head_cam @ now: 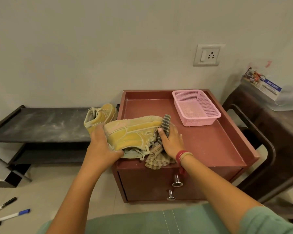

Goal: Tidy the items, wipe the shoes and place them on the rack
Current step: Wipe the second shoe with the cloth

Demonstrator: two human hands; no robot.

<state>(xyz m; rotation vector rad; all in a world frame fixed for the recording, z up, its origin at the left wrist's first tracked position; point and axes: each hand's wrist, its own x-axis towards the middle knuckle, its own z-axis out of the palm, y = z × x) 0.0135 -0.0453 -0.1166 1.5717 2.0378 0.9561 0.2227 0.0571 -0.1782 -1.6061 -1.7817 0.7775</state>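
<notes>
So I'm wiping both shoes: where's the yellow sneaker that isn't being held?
Head view, left of centre: the second yellow suede sneaker sits at the right end of the black rack shelf, beside the maroon cabinet, just behind the left hand.

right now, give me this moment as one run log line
phase: wiping shoe | left hand: grips yellow sneaker | right hand: holds striped cloth against it | second sneaker: on black rack

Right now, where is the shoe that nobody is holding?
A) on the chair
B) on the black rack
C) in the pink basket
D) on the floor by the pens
B: the second shoe sits on the top shelf of the black rack, next to the cabinet, while the left hand grips the other shoe and the right hand holds a cloth against it.
</notes>
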